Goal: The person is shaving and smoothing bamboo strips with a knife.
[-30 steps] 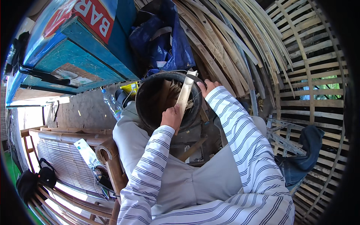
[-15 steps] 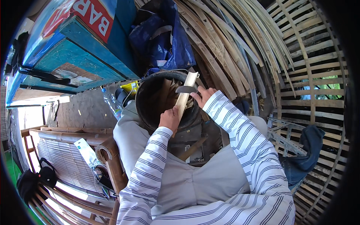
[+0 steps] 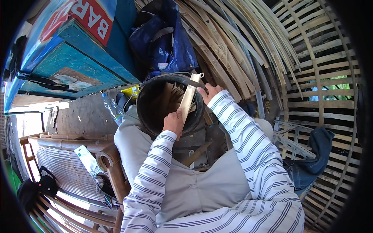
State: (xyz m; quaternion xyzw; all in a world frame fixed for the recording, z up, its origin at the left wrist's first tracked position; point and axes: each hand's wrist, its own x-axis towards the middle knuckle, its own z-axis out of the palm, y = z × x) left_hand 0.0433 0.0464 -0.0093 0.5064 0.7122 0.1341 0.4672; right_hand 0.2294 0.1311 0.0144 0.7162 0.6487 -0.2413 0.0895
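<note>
The left hand (image 3: 173, 123) closes its fingers around the lower end of a pale bamboo strip (image 3: 188, 101), which stands tilted over the mouth of a dark round bucket (image 3: 149, 116) between the knees. The right hand (image 3: 208, 93) grips near the strip's top; its fingers are partly hidden. Inside the bucket lie more pale strips, hard to count. Behind, a blue bag (image 3: 167, 39) and a blue box with a red and white sign (image 3: 87, 15).

left hand (image 3: 173, 122): fingers closed, arm extended | right hand (image 3: 208, 93): fingers curled, arm extended
</note>
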